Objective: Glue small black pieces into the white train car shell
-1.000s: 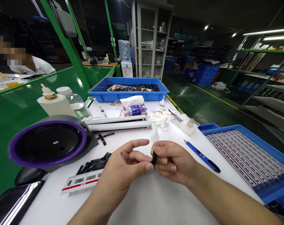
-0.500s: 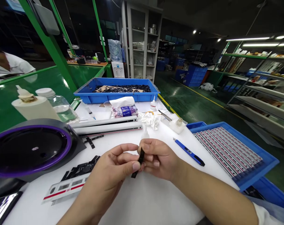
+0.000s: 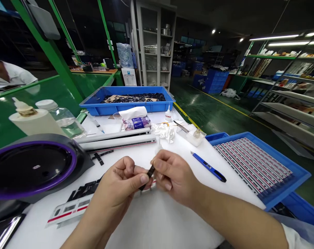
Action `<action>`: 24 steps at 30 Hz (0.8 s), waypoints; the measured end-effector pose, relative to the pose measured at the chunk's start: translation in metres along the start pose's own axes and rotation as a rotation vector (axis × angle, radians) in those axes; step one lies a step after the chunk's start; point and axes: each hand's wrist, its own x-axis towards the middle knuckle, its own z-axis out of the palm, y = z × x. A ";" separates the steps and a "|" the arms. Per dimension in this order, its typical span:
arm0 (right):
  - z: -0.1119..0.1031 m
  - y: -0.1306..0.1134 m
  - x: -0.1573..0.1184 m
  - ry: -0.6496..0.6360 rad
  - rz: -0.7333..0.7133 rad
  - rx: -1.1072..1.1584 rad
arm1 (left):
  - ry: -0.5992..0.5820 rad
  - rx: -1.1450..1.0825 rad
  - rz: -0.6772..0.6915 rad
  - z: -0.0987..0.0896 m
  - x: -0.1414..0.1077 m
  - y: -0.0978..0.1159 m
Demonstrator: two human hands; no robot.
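Observation:
A small black strip [image 3: 148, 175] is held tilted between my two hands, above the white work surface. My left hand [image 3: 117, 190] pinches its lower end between thumb and fingers. My right hand [image 3: 176, 176] grips the upper end with thumb and forefinger, its other fingers curled beneath. Under my left forearm lies a white model train body [image 3: 68, 211] with a red stripe and window openings, partly hidden. A pile of black strips [image 3: 85, 189] sits behind it. Just beyond my right hand a white nozzle tip [image 3: 159, 143] shows; the rest is hidden.
A blue cutter [image 3: 208, 166] lies right of my hands. Beyond are long white train bodies [image 3: 120, 144], crumpled tissue [image 3: 164, 131] and a blue bin [image 3: 125, 109] of black parts. A tray of striped panels [image 3: 299, 174] stands right, a purple-rimmed round device [image 3: 75, 155] left.
The black strip has tilted further over and shifted slightly left and up. My left fingers have curled more. The view has shifted a little.

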 end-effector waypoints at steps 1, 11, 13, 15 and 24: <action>0.000 0.000 -0.002 0.042 -0.154 -0.198 | 0.016 0.004 -0.007 0.001 0.000 -0.001; -0.005 0.001 0.003 -0.079 -0.043 -0.108 | -0.110 -0.081 -0.051 0.010 -0.007 0.001; -0.006 -0.003 0.004 -0.109 0.007 -0.006 | -0.101 -0.041 -0.047 0.008 -0.007 0.001; -0.012 -0.014 0.004 -0.013 -0.145 -0.080 | -0.032 0.122 -0.035 0.006 -0.007 -0.001; -0.085 -0.041 0.035 0.356 0.187 -1.187 | 0.255 0.290 0.099 -0.004 -0.001 -0.003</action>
